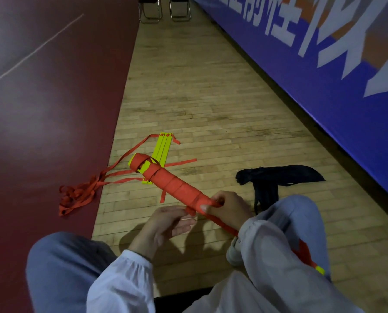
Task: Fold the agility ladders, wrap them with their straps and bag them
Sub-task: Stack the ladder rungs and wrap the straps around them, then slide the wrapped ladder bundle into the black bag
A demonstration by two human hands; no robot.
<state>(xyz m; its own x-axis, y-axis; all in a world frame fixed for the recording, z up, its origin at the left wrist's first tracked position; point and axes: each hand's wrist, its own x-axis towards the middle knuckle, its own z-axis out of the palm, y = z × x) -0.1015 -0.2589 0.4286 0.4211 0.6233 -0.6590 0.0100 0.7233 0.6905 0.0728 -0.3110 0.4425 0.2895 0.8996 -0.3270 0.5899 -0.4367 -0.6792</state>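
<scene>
Two hands hold on: right hand (pixel 225 207) grips the wrapped ladder (pixel 177 184), left hand (pixel 166 224) pinches its strap end (pixel 190 210).

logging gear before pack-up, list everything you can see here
wrapped ladder: one, red strap over yellow rungs, held over the floor
loose ladder: one, yellow rungs, red straps trailing, on the floor
bag: one, black, floor at right
chairs: two, dark frames, far end
banner: one, blue with white characters, right side
floor: one, wood strips, dark red surface at left
knees: two, grey trousers, bottom
right hand: one, grips the wrapped ladder's near end
left hand: one, by the strap's loose end
</scene>
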